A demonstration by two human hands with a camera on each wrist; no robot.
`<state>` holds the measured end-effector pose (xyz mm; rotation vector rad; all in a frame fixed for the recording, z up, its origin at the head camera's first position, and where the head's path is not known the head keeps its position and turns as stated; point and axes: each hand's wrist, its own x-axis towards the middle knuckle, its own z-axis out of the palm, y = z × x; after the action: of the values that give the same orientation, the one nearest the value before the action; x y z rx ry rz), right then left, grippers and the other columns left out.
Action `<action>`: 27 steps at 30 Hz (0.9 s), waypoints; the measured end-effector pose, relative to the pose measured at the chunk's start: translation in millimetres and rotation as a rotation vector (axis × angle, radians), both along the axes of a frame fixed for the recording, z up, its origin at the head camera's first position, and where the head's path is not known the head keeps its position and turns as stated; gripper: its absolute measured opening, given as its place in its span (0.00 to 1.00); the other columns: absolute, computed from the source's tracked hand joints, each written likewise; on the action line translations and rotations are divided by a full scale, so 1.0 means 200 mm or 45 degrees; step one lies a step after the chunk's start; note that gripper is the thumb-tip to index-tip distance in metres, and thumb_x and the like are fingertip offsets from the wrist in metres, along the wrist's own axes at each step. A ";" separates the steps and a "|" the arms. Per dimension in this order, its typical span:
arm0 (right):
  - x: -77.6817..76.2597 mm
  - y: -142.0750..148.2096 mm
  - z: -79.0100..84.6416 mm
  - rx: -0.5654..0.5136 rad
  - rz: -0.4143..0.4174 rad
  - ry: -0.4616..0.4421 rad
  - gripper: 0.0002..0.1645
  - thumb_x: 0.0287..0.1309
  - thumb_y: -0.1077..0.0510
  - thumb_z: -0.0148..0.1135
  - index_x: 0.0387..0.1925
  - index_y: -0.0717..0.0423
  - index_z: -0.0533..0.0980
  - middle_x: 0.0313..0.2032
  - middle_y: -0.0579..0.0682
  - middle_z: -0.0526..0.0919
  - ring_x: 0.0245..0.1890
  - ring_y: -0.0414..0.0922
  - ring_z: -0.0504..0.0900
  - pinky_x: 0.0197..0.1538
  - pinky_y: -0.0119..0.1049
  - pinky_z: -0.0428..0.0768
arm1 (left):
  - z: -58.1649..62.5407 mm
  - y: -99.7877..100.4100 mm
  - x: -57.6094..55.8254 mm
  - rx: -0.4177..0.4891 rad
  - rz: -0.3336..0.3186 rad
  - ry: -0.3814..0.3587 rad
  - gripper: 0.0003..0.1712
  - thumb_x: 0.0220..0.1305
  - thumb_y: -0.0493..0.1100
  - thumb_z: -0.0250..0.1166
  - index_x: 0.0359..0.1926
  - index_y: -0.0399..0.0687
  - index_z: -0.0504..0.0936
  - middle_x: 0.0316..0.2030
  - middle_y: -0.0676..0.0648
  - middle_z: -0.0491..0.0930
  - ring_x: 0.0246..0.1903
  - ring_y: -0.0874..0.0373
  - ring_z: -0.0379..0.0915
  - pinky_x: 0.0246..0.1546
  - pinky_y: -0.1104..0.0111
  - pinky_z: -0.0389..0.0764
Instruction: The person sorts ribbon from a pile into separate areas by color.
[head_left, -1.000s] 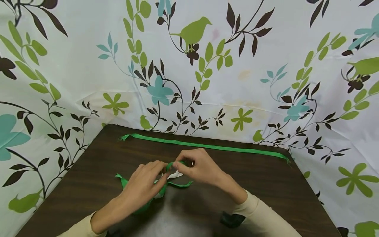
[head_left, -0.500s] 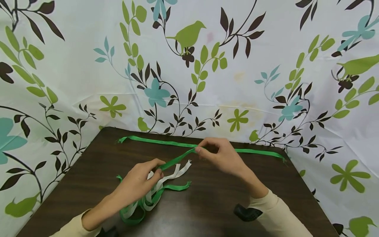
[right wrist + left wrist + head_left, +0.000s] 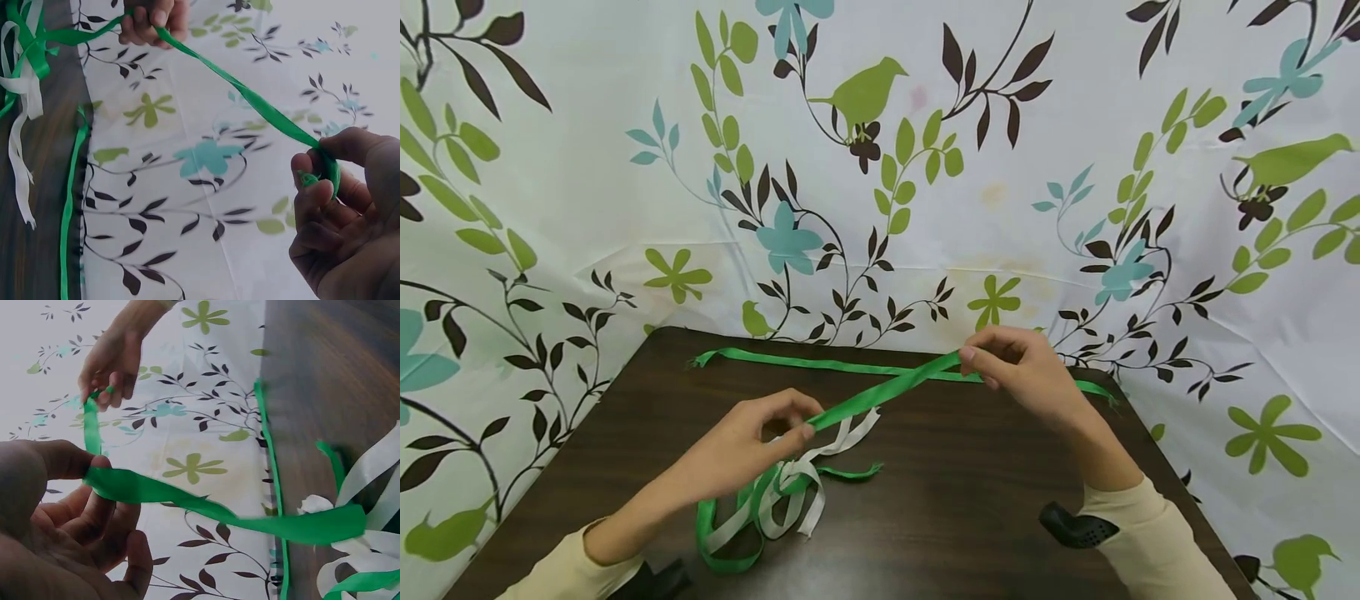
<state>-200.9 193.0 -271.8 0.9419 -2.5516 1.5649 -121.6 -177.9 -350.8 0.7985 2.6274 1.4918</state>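
Note:
A green ribbon (image 3: 887, 390) is stretched between my two hands above the dark table. My left hand (image 3: 747, 440) pinches it between thumb and fingers. The right hand (image 3: 1026, 371), higher and farther right, pinches it near its frayed end, which curls over the fingers in the right wrist view. From the left hand the ribbon runs on to a loose heap, as the left wrist view shows. In that heap on the table, green loops (image 3: 706, 525) lie mixed with white ribbon (image 3: 814, 508). The left hand hangs over the back of the heap.
A second green ribbon (image 3: 805, 359) lies straight along the far edge of the dark wooden table (image 3: 970, 517); the held ribbon and right hand overlap it in the head view. Patterned white cloth (image 3: 880, 275) hangs right behind the table. A black device (image 3: 1075, 527) sits at the right wrist.
My right hand has moved right and upward, drawing the green ribbon out longer and straighter from the left hand. The left hand has shifted slightly, and more of the heap shows.

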 end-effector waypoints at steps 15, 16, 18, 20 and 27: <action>-0.09 0.27 -0.02 -0.502 0.087 -0.127 0.10 0.75 0.64 0.55 0.38 0.68 0.78 0.24 0.53 0.70 0.22 0.47 0.64 0.29 0.37 0.66 | 0.07 -0.08 -0.06 0.009 0.037 -0.094 0.15 0.73 0.54 0.64 0.57 0.61 0.79 0.36 0.53 0.83 0.38 0.55 0.78 0.39 0.62 0.77; -0.10 0.29 -0.03 -0.535 0.085 -0.129 0.10 0.75 0.65 0.54 0.38 0.68 0.78 0.25 0.53 0.72 0.22 0.46 0.65 0.29 0.36 0.66 | 0.07 -0.09 -0.06 0.016 0.041 -0.104 0.16 0.73 0.54 0.64 0.57 0.60 0.79 0.36 0.53 0.83 0.38 0.54 0.78 0.38 0.62 0.78; -0.12 0.32 -0.04 -0.601 0.082 -0.141 0.10 0.75 0.66 0.54 0.38 0.68 0.78 0.26 0.54 0.75 0.23 0.46 0.65 0.28 0.37 0.64 | 0.08 -0.11 -0.07 0.037 0.039 -0.120 0.16 0.74 0.53 0.64 0.58 0.58 0.79 0.36 0.51 0.83 0.38 0.52 0.79 0.37 0.61 0.79; -0.13 0.36 -0.05 -0.668 0.068 -0.162 0.10 0.75 0.67 0.54 0.37 0.68 0.79 0.27 0.53 0.76 0.23 0.46 0.65 0.28 0.38 0.62 | 0.09 -0.14 -0.08 0.051 0.044 -0.127 0.16 0.74 0.52 0.64 0.58 0.57 0.79 0.37 0.50 0.83 0.37 0.51 0.80 0.37 0.60 0.80; -0.16 0.48 -0.10 -0.767 -0.090 -0.225 0.11 0.74 0.66 0.56 0.36 0.66 0.81 0.29 0.53 0.80 0.24 0.45 0.69 0.29 0.37 0.60 | 0.12 -0.23 -0.12 0.023 0.158 -0.081 0.15 0.74 0.54 0.63 0.57 0.62 0.79 0.38 0.51 0.83 0.44 0.53 0.79 0.43 0.60 0.77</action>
<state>-233.1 288.3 -291.5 0.6541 -1.9513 2.2736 -145.6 -223.7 -327.6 0.5889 2.6645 1.5441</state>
